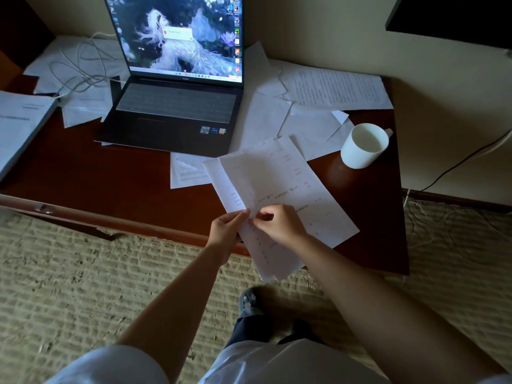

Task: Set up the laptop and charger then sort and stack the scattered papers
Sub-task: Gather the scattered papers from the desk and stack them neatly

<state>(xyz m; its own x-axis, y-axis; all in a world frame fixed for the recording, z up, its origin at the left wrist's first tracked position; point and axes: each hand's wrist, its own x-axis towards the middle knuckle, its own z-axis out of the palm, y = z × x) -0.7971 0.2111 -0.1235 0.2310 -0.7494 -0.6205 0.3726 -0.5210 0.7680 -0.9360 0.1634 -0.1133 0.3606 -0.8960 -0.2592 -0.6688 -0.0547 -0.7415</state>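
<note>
Over the near edge of the dark reddish-brown wooden desk (110,176), the left hand (227,231) and right hand (277,224) both pinch a small bunch of white printed paper sheets (277,184), thumbs and fingers curled on its lower left edge. The open dark laptop (177,106) stands behind, its screen lit, amid scattered white papers (332,87). A white charger cable (80,67) coils left of it, a white ceramic mug (363,145) sits right.

A single head-worn wide-angle view looks steeply down and forward over the desk (110,184). The laptop (177,106) fills the upper centre; carpet crosses the lower frame.
</note>
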